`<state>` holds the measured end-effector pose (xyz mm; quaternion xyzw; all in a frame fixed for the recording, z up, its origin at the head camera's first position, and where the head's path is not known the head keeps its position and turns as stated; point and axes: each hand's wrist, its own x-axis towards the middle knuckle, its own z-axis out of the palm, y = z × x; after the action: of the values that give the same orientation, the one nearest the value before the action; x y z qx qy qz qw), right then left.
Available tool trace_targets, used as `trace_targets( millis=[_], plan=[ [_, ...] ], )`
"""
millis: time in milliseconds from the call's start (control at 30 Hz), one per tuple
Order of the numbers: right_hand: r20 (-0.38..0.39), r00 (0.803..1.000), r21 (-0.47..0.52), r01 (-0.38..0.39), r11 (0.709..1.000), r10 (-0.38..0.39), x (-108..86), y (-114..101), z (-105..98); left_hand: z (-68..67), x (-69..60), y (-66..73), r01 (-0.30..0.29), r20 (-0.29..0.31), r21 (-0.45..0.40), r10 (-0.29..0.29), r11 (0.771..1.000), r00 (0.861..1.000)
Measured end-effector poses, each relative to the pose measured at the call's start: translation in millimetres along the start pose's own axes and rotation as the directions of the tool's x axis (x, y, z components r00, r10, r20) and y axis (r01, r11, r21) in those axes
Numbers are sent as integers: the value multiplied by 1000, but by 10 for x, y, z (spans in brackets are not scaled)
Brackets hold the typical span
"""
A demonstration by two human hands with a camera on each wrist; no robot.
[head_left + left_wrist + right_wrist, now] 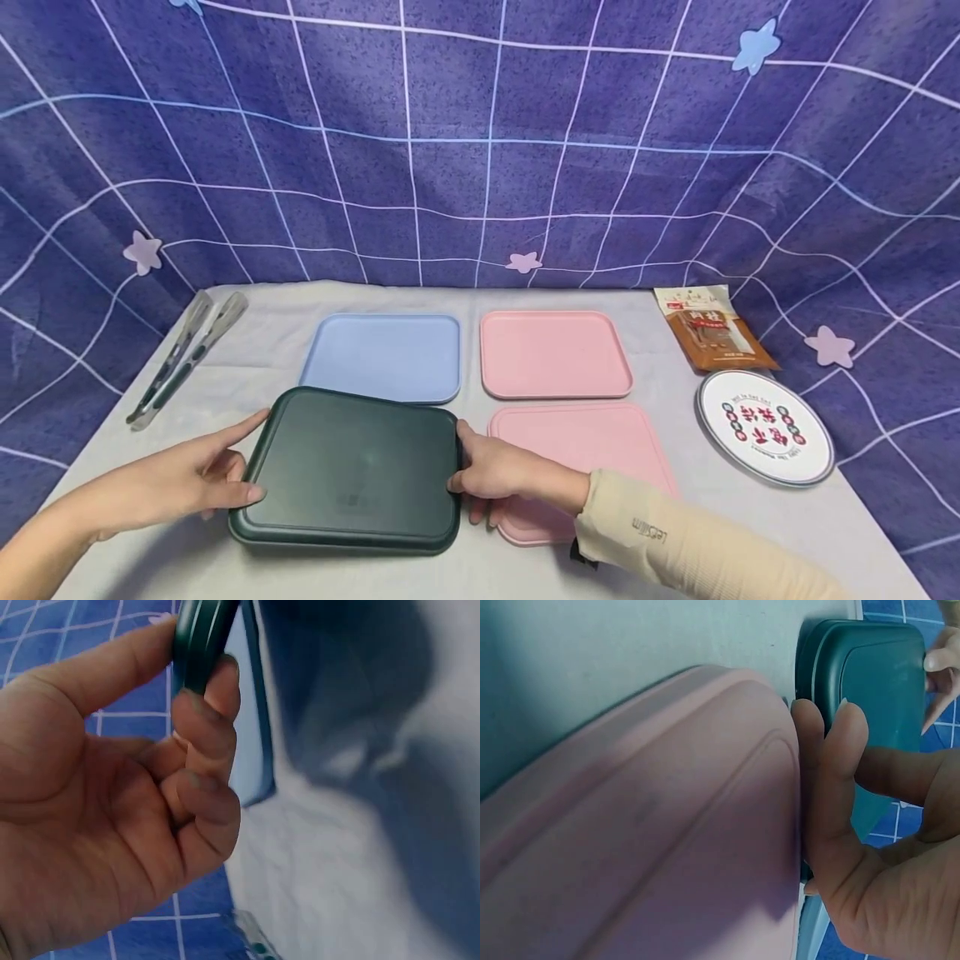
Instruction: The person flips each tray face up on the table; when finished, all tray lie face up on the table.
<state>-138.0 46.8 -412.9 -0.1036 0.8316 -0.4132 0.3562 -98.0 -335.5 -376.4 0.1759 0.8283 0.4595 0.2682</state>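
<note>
A dark green tray [360, 467], its flat underside apparently facing up, is between both hands at the front left. At its left edge my left hand [180, 479] holds the rim between thumb and fingers; the left wrist view shows the green rim [202, 645] pinched there. My right hand [498, 467] grips the opposite edge, thumb on top and fingers at the side and below. The tray appears slightly raised, with a shadow on the cloth. Under the right forearm lies a pink tray [585, 433], partly hidden; it fills much of the right wrist view.
Behind lie a blue tray [382, 354], partly overlapped by the green one, and another pink tray [555, 354]. Tongs [183, 358] rest at the far left. A snack packet [712, 329] and a round white plate [765, 467] are at the right. A patterned curtain [450, 183] bounds the back.
</note>
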Motion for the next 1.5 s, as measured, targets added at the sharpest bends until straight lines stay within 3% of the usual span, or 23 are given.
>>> trace_targets(
  millis=[400,700,967,1133,1333,1400,1500],
  plan=[
    [31,999,86,38,996,-41,3,26,-32,117,-66,344,24,-151,157,0,987,989],
    [62,996,154,47,987,-57,-13,44,-22,182,-114,514,53,-192,248,-5,967,981],
    [92,992,220,64,973,-86,-7,83,-32,180,-142,651,80,-157,226,-45,971,987],
    [97,992,191,57,980,-76,-2,85,-103,191,-122,768,116,-173,208,-80,971,982],
    [27,994,21,108,994,-109,-14,-230,-272,266,-96,899,156,-266,256,-86,954,960],
    [14,991,-28,131,991,-130,-13,-440,-310,301,-92,936,181,-308,309,-82,934,948],
    [-1,986,-121,168,978,-169,7,-804,-311,359,-86,985,233,-379,410,-68,882,923]
  ],
)
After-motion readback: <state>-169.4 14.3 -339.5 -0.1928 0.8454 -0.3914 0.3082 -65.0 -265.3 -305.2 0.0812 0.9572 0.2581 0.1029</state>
